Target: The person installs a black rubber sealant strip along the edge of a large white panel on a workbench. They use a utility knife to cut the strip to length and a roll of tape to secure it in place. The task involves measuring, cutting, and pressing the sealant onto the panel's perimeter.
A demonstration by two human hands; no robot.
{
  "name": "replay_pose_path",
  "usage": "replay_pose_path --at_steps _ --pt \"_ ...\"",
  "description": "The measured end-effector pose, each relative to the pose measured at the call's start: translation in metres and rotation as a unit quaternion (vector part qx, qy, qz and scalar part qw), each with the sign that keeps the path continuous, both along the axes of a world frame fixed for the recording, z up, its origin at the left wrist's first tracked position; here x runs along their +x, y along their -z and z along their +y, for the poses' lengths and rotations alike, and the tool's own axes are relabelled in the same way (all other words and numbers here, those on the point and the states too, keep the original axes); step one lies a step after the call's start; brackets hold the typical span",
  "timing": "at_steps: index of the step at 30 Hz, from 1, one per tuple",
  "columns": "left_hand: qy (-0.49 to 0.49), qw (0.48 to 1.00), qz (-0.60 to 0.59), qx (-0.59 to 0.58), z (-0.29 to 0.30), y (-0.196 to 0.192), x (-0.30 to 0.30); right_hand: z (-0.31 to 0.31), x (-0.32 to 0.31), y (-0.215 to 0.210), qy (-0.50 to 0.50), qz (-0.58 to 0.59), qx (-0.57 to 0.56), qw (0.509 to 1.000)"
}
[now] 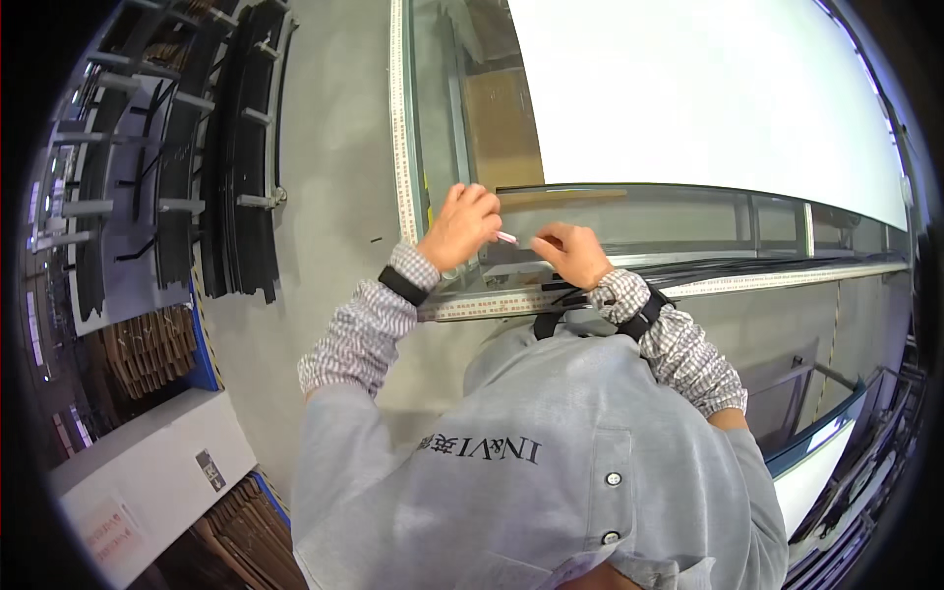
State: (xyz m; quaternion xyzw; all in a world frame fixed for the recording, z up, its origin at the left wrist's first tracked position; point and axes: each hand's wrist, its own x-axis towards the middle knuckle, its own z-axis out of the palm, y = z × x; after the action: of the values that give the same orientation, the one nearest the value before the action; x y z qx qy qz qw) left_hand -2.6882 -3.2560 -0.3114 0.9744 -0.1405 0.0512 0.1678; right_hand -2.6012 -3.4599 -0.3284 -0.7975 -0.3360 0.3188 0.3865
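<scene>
Pinches a short, slim, smooth stick point(506, 237), white with a pinkish tint, in the left grip point(458, 228), with fingers folded over its upper part and one end poking out toward the right. Leaves no visible gap around it. Holds it over the near left corner of a long rectangular frame, between both hands. Holds the right grip point(573, 254) just beside the stick, apart from it, with thumb and forefinger pointing toward its exposed end and the other fingers curled. Cannot tell the exact opening of the right grip, nor any thin piece between its fingertips.

Wears crinkled, checked sleeve covers point(359, 334) of gathered cloth, flat black bands point(403, 287) near the wrists and a soft grey shirt point(531, 403) with round buttons point(614, 479).

Faces straight, narrow rails point(472, 309) covered in pale printed film, with thin, flexible-looking black strips point(777, 267) lying lengthwise along the near one. Has a flat, bright white panel point(708, 88) beyond, beside a flat brown sheet point(501, 123). Has long, dark profiles point(251, 157) racked at the left above a matt grey floor point(334, 197), plus folded brown cardboard point(152, 354) and a smooth white box point(157, 477) at the lower left.
</scene>
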Motion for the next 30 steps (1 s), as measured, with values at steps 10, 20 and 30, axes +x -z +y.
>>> replay_pose_path --at_steps 10,20,30 --pt "-0.084 0.983 -0.089 -0.136 -0.022 -0.008 0.018 -0.008 0.009 0.0 0.073 0.586 0.145 0.794" --pt "-0.174 0.979 -0.017 -0.103 -0.025 0.04 0.056 -0.01 0.004 0.003 0.206 0.416 0.068 0.883" --pt "-0.17 0.979 0.068 -0.094 -0.02 0.035 0.064 0.003 0.003 0.008 0.284 0.455 0.031 0.843"
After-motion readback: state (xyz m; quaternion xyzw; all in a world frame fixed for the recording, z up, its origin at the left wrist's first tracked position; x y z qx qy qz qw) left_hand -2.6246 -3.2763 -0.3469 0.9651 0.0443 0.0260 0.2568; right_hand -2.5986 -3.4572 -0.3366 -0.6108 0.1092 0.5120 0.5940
